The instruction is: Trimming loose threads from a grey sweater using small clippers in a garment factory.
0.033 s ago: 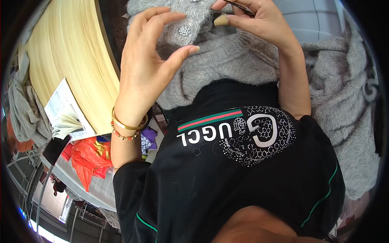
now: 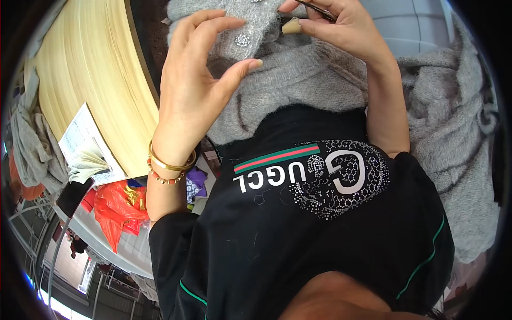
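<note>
While spread over the lap, grey fuzzy knit garment (image 2: 298, 80) kept taut for work at twelve o'clock. Left hand (image 2: 197, 90) open-fingered, thumb pressing near sparkly button (image 2: 242, 40). Right hand (image 2: 341, 29) pinching thin dark tool (image 2: 320, 9).

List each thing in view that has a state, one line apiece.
Left hand: open, fingers spread, thumb tip resting on the grey fuzzy garment.
Right hand: pinching a thin dark tool.
Grey fuzzy garment: bunched on the lap.
Sparkly button: attached, uncovered.
Booklet: lying open.
</note>
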### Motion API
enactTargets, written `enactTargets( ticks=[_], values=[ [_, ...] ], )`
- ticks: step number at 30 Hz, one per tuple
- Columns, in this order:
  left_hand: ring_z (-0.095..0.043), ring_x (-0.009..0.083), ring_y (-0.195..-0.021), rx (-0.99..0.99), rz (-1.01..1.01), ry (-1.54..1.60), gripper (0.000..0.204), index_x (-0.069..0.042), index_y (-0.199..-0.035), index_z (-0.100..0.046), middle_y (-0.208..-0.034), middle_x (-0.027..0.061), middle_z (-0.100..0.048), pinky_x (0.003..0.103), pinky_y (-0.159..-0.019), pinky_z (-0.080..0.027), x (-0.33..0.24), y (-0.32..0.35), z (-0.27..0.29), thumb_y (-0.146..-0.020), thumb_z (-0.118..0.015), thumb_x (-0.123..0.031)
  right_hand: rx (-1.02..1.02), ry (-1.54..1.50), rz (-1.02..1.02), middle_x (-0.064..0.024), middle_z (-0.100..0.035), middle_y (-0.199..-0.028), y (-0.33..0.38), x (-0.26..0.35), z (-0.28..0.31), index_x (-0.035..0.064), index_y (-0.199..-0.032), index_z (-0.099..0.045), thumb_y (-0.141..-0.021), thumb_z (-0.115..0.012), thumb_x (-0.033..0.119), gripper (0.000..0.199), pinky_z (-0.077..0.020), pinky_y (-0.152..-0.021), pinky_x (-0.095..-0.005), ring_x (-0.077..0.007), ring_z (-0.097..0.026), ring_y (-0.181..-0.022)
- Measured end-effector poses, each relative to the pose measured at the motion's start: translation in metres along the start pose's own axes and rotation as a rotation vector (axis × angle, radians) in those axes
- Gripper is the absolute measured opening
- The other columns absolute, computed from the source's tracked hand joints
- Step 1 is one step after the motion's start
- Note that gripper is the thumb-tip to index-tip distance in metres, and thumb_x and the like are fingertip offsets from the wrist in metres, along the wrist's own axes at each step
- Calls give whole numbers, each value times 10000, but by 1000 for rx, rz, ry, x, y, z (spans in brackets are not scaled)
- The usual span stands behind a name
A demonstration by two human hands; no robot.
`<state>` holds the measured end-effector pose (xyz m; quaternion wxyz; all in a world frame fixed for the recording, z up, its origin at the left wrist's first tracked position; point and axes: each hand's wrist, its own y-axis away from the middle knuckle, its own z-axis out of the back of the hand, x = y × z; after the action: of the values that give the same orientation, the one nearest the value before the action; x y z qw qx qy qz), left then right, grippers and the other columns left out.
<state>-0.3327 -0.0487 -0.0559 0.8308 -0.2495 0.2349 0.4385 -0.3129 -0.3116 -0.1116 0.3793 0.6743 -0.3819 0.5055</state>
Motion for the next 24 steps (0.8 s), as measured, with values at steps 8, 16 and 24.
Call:
enactTargets(
  ticks=[8,16,24],
  values=[
    [-637,308,-1024,-75,78,180,377,-34,-1068,-654,-1076,121,-649,353,-900,-511,13,5,-12,-731,-822,-54,-56,142,67,63,-546,-806,3,21,-16,-10,-1277,-600,-842,-691,-107,455,-379,-587,-165,-23,-469,-655],
    [-636,248,-984,273,79,284,377,-15,-1017,-657,-1018,108,-655,336,-877,-495,3,-7,15,-734,-862,-157,-75,288,34,79,-344,-683,-2,9,-2,37,-1368,-562,-802,-698,-58,590,-273,-550,-218,-38,-341,-603],
    [-630,205,-773,83,67,8,254,-45,-1008,-692,-934,64,-664,333,-689,-501,-8,-31,-2,-813,-805,-162,-82,309,99,74,-349,-676,-1,0,-2,35,-1340,-578,-803,-705,-44,558,-294,-556,-223,-44,-352,-607]
  ],
)
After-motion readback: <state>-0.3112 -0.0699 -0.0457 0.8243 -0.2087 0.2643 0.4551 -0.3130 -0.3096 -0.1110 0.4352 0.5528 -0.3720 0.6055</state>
